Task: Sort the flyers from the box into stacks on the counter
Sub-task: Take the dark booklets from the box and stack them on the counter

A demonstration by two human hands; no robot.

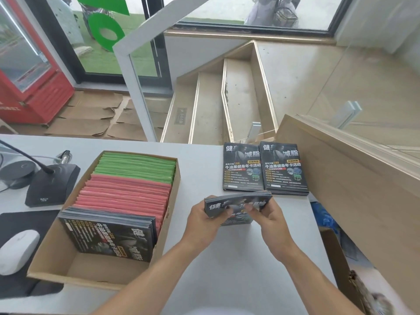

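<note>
Sorting partly done. Both hands hold one bundle (pixel 238 203) of dark flyers above the counter (pixel 227 258): the left hand (pixel 202 220) grips its left end with fingers curled under and thumb on top, the right hand (pixel 271 218) pinches its right end likewise. Just beyond the hands, two dark stacks (pixel 264 169) already lie side by side, edges touching, on the counter. To the left of the left hand stands the box (pixel 54 255), not yet emptied: a dark batch (pixel 109 235) leans at its near end, with red flyers (pixel 127 196) behind it and green flyers (pixel 138 164) farthest back. Judged from this, only dark flyers are out; the red and green ones seem untouched, so most of the sorting remains. The bundle is blurred, so its thickness cannot be told.
</note>
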